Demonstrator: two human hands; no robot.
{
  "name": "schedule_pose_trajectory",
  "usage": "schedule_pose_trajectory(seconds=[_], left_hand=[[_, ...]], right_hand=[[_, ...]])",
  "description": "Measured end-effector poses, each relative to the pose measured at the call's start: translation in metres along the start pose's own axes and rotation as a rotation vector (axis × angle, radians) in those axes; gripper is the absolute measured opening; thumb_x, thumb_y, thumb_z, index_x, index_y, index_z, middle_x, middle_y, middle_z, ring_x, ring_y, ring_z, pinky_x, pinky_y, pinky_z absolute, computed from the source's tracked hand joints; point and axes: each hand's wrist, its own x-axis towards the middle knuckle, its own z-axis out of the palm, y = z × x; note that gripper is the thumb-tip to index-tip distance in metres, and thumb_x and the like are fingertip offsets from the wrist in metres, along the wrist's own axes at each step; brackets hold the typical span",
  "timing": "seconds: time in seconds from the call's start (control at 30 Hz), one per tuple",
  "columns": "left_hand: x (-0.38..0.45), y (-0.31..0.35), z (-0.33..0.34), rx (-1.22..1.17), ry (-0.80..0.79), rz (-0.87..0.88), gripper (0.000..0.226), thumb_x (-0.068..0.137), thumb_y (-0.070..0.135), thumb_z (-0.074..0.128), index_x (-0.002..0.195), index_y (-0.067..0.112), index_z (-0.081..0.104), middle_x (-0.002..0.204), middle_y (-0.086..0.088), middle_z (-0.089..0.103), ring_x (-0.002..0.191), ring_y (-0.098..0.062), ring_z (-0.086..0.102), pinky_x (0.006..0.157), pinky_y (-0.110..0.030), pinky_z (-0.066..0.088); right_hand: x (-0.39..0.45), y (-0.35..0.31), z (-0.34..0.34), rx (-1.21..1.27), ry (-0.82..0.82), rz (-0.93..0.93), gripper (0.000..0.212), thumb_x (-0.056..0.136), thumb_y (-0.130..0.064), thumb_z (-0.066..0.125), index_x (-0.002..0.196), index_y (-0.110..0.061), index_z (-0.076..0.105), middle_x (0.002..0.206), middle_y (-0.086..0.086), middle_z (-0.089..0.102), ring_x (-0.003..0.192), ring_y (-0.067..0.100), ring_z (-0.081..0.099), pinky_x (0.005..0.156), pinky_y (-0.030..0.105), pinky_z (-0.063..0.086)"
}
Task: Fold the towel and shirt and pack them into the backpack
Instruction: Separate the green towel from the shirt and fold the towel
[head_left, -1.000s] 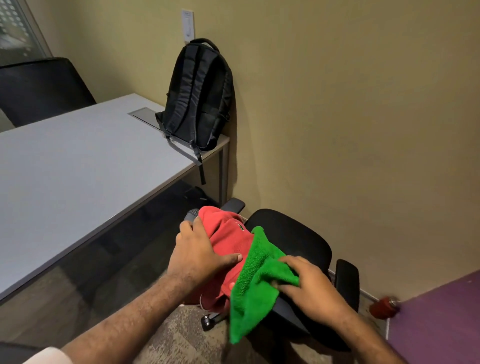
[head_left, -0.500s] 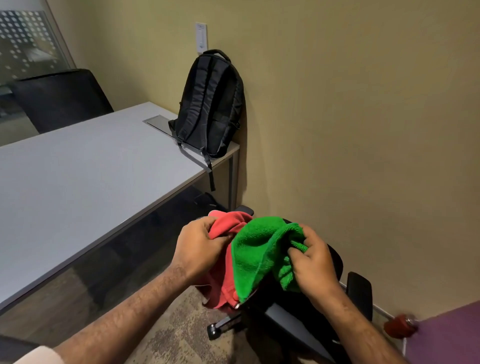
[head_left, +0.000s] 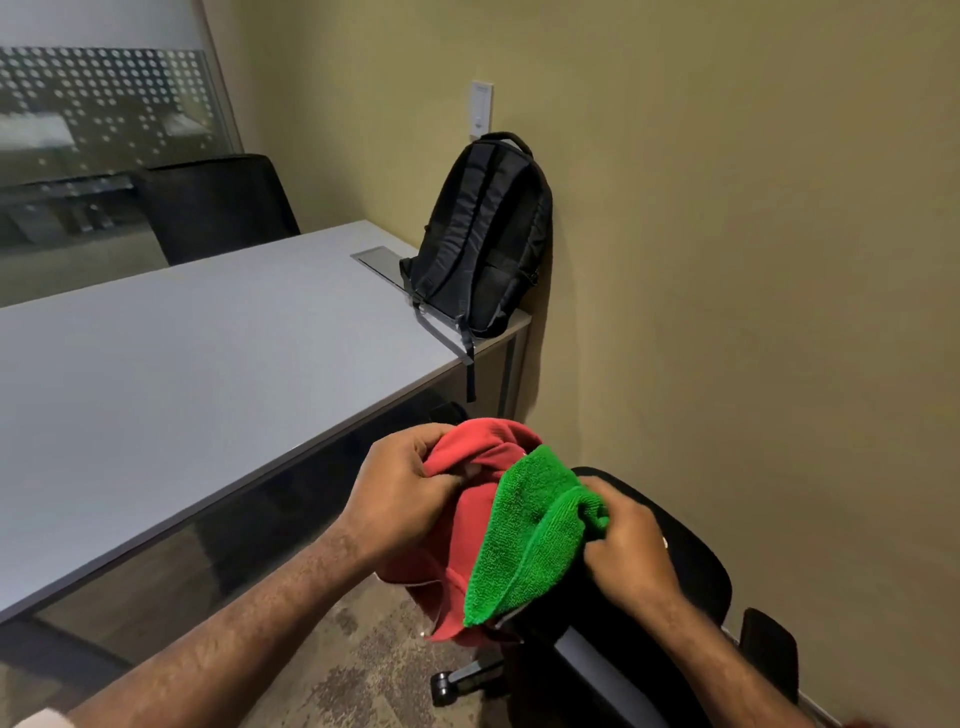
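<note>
A crumpled red shirt (head_left: 470, 525) and a green towel (head_left: 524, 535) hang bunched together in the air above a black office chair (head_left: 691, 571). My left hand (head_left: 400, 493) grips the red shirt at its upper left. The green towel's right edge is pinched in my right hand (head_left: 626, 545). A black backpack (head_left: 485, 234) stands upright at the far right corner of the grey table (head_left: 182, 374), leaning on the wall, its straps facing me. I cannot see whether it is zipped.
The table's front edge runs diagonally just left of my hands. A second black chair (head_left: 218, 205) stands behind the table by a frosted glass partition. The yellow wall is close on the right. Carpet and the chair's castor base lie below.
Both hands have lifted the shirt and towel off the chair seat and gathered them into a bunch. The view has tilted up and shifted, showing more of the table and partition.
</note>
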Motion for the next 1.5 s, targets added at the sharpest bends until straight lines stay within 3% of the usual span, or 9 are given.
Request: schedule_pose_trajectory(seconds=[0.1, 0.37, 0.67, 0.83, 1.03, 1.13, 1.3, 1.4, 1.5], left_hand=[[0.01, 0.002, -0.024, -0.006, 0.049, 0.032, 0.024, 0.079, 0.019, 0.081, 0.093, 0.036, 0.073, 0.09, 0.018, 0.075, 0.084, 0.002, 0.068, 0.078, -0.024, 0.053], [0.031, -0.007, -0.093, -0.014, 0.198, 0.043, 0.028, 0.07, 0.038, 0.077, 0.098, 0.038, 0.074, 0.091, 0.012, 0.076, 0.088, -0.01, 0.071, 0.084, -0.042, 0.057], [0.053, -0.03, -0.179, -0.011, 0.246, 0.08, 0.026, 0.07, 0.039, 0.075, 0.095, 0.035, 0.073, 0.091, 0.012, 0.075, 0.088, -0.009, 0.07, 0.083, -0.034, 0.055], [0.072, -0.035, -0.232, 0.022, 0.242, 0.166, 0.025, 0.075, 0.024, 0.076, 0.094, 0.039, 0.071, 0.089, 0.013, 0.074, 0.086, -0.007, 0.068, 0.082, -0.032, 0.056], [0.1, -0.031, -0.293, 0.005, 0.304, 0.272, 0.028, 0.072, 0.022, 0.068, 0.091, 0.042, 0.067, 0.088, 0.017, 0.072, 0.084, -0.002, 0.066, 0.081, -0.023, 0.053], [0.122, -0.023, -0.318, -0.034, 0.359, 0.31, 0.03, 0.072, 0.019, 0.067, 0.099, 0.031, 0.07, 0.087, 0.014, 0.072, 0.083, -0.003, 0.066, 0.08, -0.025, 0.051], [0.168, -0.011, -0.35, -0.018, 0.419, 0.369, 0.026, 0.069, 0.015, 0.065, 0.094, 0.017, 0.07, 0.085, -0.005, 0.072, 0.078, -0.024, 0.066, 0.077, -0.046, 0.055], [0.195, -0.017, -0.369, -0.026, 0.464, 0.383, 0.028, 0.07, 0.012, 0.067, 0.096, 0.024, 0.069, 0.086, 0.003, 0.072, 0.08, -0.013, 0.066, 0.081, -0.039, 0.056], [0.221, -0.037, -0.39, -0.007, 0.518, 0.379, 0.029, 0.077, 0.005, 0.073, 0.101, 0.021, 0.07, 0.089, 0.003, 0.073, 0.082, -0.01, 0.065, 0.084, -0.041, 0.055]], right_hand=[[0.011, -0.025, -0.006, -0.001, 0.069, -0.07, 0.077, 0.06, 0.018, 0.052, 0.103, -0.045, 0.063, 0.085, -0.019, 0.073, 0.085, 0.002, 0.068, 0.075, 0.028, 0.057], [0.037, -0.103, 0.0, 0.008, 0.121, -0.252, 0.054, 0.066, 0.008, 0.069, 0.094, -0.038, 0.067, 0.076, -0.02, 0.071, 0.072, -0.004, 0.066, 0.065, 0.029, 0.056], [0.074, -0.192, 0.041, 0.061, 0.147, -0.389, 0.05, 0.07, 0.009, 0.072, 0.096, -0.034, 0.071, 0.085, -0.023, 0.073, 0.08, -0.006, 0.067, 0.071, 0.027, 0.057], [0.099, -0.238, 0.08, 0.096, 0.144, -0.437, 0.046, 0.072, 0.009, 0.07, 0.09, -0.032, 0.07, 0.08, -0.02, 0.073, 0.076, -0.005, 0.066, 0.066, 0.018, 0.053], [0.135, -0.29, 0.113, 0.197, 0.195, -0.511, 0.04, 0.076, 0.011, 0.068, 0.095, -0.024, 0.071, 0.085, -0.009, 0.075, 0.083, 0.008, 0.071, 0.076, 0.039, 0.059], [0.164, -0.317, 0.123, 0.226, 0.24, -0.547, 0.036, 0.078, 0.006, 0.067, 0.098, -0.024, 0.071, 0.088, -0.008, 0.074, 0.085, 0.009, 0.071, 0.079, 0.042, 0.059], [0.224, -0.36, 0.14, 0.35, 0.286, -0.58, 0.032, 0.08, 0.002, 0.069, 0.09, -0.029, 0.071, 0.081, -0.013, 0.073, 0.076, 0.004, 0.067, 0.073, 0.033, 0.059], [0.266, -0.382, 0.157, 0.411, 0.27, -0.597, 0.034, 0.08, 0.003, 0.067, 0.083, -0.031, 0.068, 0.075, -0.013, 0.071, 0.072, 0.002, 0.063, 0.069, 0.029, 0.054], [0.307, -0.399, 0.184, 0.479, 0.222, -0.618, 0.034, 0.08, 0.005, 0.066, 0.083, -0.029, 0.067, 0.071, -0.018, 0.069, 0.069, -0.002, 0.06, 0.065, 0.023, 0.05]])
